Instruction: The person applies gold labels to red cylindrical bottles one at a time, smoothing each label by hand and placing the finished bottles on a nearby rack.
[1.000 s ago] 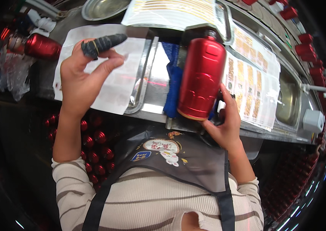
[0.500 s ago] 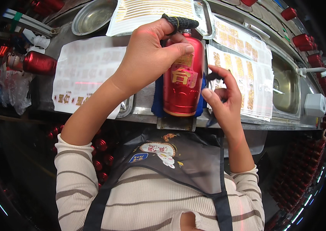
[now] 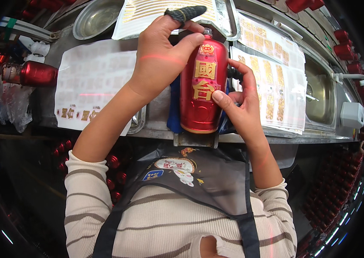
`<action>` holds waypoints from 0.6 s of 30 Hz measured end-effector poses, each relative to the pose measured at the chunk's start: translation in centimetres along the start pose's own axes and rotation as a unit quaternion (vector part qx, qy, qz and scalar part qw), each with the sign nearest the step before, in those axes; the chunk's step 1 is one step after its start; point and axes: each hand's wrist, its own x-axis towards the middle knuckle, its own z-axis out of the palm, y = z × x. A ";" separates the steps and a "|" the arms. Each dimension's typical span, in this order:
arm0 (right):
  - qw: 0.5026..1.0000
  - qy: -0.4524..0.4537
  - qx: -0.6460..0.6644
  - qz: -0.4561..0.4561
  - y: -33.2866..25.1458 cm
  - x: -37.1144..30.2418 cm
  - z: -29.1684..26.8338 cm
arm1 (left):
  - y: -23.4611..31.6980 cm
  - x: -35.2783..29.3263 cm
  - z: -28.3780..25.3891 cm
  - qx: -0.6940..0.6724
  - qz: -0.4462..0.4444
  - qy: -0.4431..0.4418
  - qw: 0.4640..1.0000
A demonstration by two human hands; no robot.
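A glossy red bottle [image 3: 200, 112] lies tilted back over a dark blue cloth [image 3: 175, 103], its neck pointing away from me. Gold raised characters [image 3: 204, 82] and a small round emblem [image 3: 207, 49] run down its front. My left hand [image 3: 162, 49] has its thumb and fingers closed at the bottle's shoulder beside the neck; a black finger cover [image 3: 186, 14] is on its outstretched index finger. On the bottle's right side, my right hand [image 3: 243, 96] grips with the thumb on the lower gold character and the fingers at the edge. Its dark finger cover is partly hidden.
White decal sheets [image 3: 91, 86] lie to the left, with gold-printed sheets [image 3: 272, 94] on the right and a gold-striped sheet [image 3: 164, 21] behind. Beyond are a metal bowl [image 3: 93, 21], another red bottle [image 3: 40, 74], a sink [image 3: 322, 92] and a white tap [image 3: 350, 79].
My left hand has slid up and left off the bottle's front, uncovering the emblem and upper character. My right hand has come in from the right onto the bottle.
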 end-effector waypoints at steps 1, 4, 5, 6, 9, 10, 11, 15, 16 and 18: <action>1.000 0.000 0.028 0.003 -0.1 -0.2 0.1 | -0.4 -0.2 -0.3 -0.004 -0.009 0.015 1.000; 0.999 0.010 0.039 -0.010 -0.3 -0.6 0.1 | -1.0 -2.7 -0.3 -0.035 -0.083 0.068 0.994; 0.999 0.018 -0.001 -0.029 -0.4 -0.7 0.0 | -0.9 -4.6 -0.6 -0.078 -0.120 0.025 0.989; 0.998 0.027 -0.042 -0.046 -0.5 -0.7 -0.2 | -0.8 -6.1 -0.6 -0.062 -0.156 -0.018 0.986; 0.956 0.006 -0.232 -0.177 -1.8 0.3 -0.4 | 0.5 -8.4 0.6 -0.190 -0.209 -0.062 0.957; 0.946 0.000 -0.253 -0.200 -1.9 0.8 -0.2 | 0.6 -8.7 0.8 -0.203 -0.223 -0.057 0.952; 0.935 -0.005 -0.274 -0.225 -2.1 1.3 0.0 | 0.7 -8.8 0.9 -0.215 -0.233 -0.051 0.947; 0.922 -0.026 -0.321 -0.217 -2.4 1.2 -0.2 | 0.9 -8.7 0.7 -0.144 -0.207 -0.072 0.965; 0.919 -0.030 -0.326 -0.218 -2.4 1.3 -0.2 | 0.9 -8.8 0.7 -0.133 -0.199 -0.068 0.969; 0.927 -0.033 -0.314 -0.201 -2.5 1.2 -0.3 | 0.9 -8.9 0.5 -0.123 -0.186 -0.063 0.973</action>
